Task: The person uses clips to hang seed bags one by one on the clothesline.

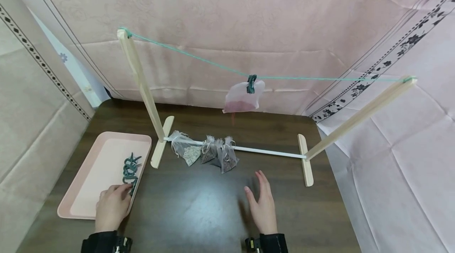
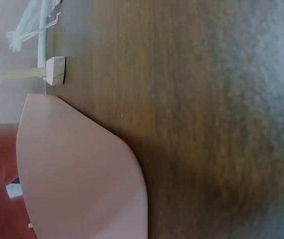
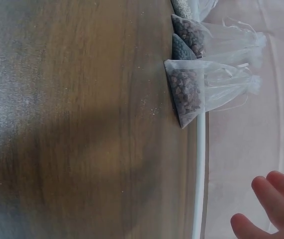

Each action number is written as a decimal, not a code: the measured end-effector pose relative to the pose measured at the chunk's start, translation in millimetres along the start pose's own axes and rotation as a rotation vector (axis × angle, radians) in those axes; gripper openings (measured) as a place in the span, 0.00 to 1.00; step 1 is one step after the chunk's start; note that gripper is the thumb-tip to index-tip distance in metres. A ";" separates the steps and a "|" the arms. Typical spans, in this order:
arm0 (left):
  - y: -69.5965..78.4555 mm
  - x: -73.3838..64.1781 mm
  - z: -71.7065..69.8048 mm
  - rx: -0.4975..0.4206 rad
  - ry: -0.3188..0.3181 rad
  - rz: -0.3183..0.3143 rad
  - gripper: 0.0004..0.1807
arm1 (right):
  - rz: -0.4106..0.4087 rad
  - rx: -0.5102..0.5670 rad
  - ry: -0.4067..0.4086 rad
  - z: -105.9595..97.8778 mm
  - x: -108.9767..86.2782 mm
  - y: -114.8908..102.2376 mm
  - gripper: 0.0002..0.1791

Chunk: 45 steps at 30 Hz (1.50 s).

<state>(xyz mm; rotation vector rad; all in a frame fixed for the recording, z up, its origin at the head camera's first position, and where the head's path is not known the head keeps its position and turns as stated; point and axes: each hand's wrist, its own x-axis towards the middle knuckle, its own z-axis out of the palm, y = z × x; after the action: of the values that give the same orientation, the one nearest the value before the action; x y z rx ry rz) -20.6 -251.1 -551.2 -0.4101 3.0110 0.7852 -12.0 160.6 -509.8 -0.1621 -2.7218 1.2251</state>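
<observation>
Inside tray (image 1: 97, 166) edge, left grip (image 1: 113, 206) seemingly pinches clip (image 1: 134, 187); right grip (image 1: 262, 207) spread, room around.

Brown wooden table (image 1: 192, 221): pink tray (image 1: 103, 162), wooden stand (image 1: 306, 172), sheer filled bags (image 1: 228, 158)

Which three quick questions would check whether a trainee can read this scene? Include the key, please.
1. Which of the hands is at the dark-green clips in the pink tray?
2. The pinkish pouch: A) lies in the tray; B) hangs from the green line; C) rests on the table.
3. True or false: the right hand holds a pouch.

Key: 1. The left hand. 2. B. 3. False; it holds nothing.
</observation>
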 end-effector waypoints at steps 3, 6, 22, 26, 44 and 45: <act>-2.5 3.4 -2.7 0.003 -0.055 0.042 0.17 | 0.001 0.003 0.001 0.7 0.1 1.0 0.31; -7.0 7.3 -4.0 -0.005 -0.123 0.106 0.20 | 0.001 0.002 0.000 1.6 -0.2 1.9 0.31; -15.2 8.3 -2.6 -0.006 -0.191 0.150 0.18 | 0.028 0.031 0.004 4.8 -4.3 5.3 0.31; -15.0 7.1 -3.2 -0.016 -0.156 0.159 0.17 | 0.035 0.033 0.001 4.6 -4.7 6.6 0.32; 16.3 1.5 -16.3 -0.104 0.147 0.223 0.21 | 0.055 0.032 -0.016 5.8 -4.9 5.8 0.32; 23.7 3.1 -15.5 -0.121 0.164 0.242 0.21 | 0.047 0.036 -0.016 6.1 -3.9 5.0 0.32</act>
<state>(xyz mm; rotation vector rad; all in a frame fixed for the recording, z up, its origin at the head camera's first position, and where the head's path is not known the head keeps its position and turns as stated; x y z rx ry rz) -28.6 -239.4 -526.5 -0.1153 3.2184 0.9985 -9.1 158.8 -517.9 -0.2142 -2.7226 1.2922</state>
